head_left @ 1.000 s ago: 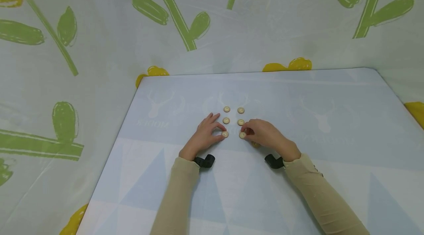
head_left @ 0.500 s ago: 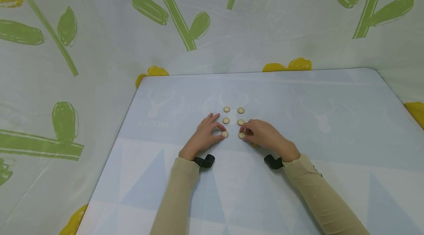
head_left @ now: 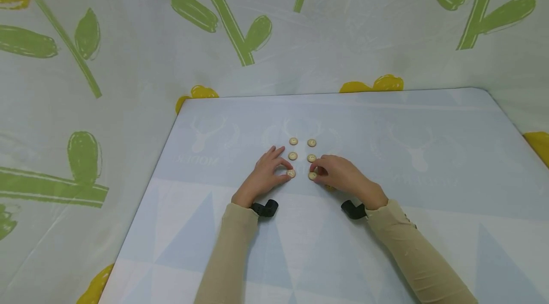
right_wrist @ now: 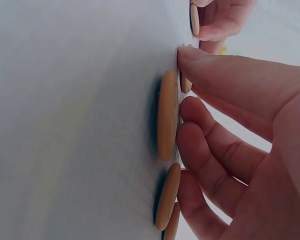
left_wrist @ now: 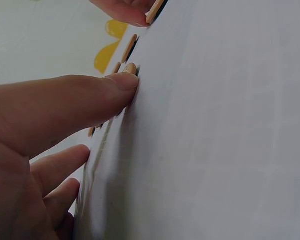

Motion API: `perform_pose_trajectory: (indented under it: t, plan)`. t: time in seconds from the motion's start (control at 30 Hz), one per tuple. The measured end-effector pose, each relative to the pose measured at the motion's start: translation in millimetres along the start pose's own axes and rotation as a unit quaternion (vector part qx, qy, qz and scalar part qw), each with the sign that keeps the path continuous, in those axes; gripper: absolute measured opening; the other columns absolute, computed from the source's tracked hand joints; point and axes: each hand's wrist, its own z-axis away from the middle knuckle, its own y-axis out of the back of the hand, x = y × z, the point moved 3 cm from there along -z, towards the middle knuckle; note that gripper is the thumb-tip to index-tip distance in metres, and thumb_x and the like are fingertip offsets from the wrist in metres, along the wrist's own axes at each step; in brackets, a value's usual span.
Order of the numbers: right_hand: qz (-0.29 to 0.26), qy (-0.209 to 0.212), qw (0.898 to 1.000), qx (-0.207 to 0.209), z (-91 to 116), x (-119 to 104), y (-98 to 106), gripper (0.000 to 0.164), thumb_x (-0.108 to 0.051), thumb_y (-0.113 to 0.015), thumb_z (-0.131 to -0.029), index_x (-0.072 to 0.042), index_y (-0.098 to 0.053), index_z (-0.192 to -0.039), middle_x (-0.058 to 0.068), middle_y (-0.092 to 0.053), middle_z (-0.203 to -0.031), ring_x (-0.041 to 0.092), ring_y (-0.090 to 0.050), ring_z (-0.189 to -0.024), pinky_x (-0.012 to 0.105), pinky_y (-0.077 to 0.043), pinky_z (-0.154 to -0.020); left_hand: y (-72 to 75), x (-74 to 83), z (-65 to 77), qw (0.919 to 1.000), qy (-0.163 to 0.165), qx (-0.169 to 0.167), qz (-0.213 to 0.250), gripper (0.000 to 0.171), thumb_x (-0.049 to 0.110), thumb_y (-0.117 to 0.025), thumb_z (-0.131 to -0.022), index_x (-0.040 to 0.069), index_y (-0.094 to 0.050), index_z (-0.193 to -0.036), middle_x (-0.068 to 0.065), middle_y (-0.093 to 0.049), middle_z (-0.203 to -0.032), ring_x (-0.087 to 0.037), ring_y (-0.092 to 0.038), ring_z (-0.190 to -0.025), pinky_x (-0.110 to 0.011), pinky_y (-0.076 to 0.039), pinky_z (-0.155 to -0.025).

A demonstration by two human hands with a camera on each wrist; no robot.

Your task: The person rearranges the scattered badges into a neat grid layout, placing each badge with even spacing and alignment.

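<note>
Round wooden buttons lie on a pale blue and white tabletop. In the head view my left hand pinches a button between thumb and index finger, its other fingers spread. Opposite, my right hand has thumb and index finger on another button, level with the first. Beyond them stand two pairs: a left middle button, a right middle button, a far left button and a far right button. The left thumb covers part of its button in the left wrist view.
Under the right palm, a further button is mostly hidden; the right wrist view shows several loose buttons, the nearest button beside the curled fingers. A flower-patterned cloth hangs behind the table's far edge.
The right hand has slid its button slightly left, toward the left hand's button and into line below the right pair. The left hand has stayed in place.
</note>
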Motion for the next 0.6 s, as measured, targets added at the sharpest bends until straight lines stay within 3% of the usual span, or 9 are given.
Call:
perform_pose_trajectory:
  t: [0.6]
  plan:
    - [-0.003, 0.005, 1.0, 0.002, 0.4, -1.5, 0.7, 0.018, -0.022, -0.07, -0.077, -0.016, -0.064, -0.094, -0.008, -0.049, -0.069, 0.01, -0.044, -0.063, 0.025, -0.038, -0.057, -0.1, -0.4, -0.7, 0.9999, 0.008, -0.004, -0.005, 0.016, 0.028, -0.065, -0.081, 0.021, -0.062, -0.096, -0.002, -0.024, -0.146, -0.02, -0.005, -0.135, -0.04, -0.006, -0.107]
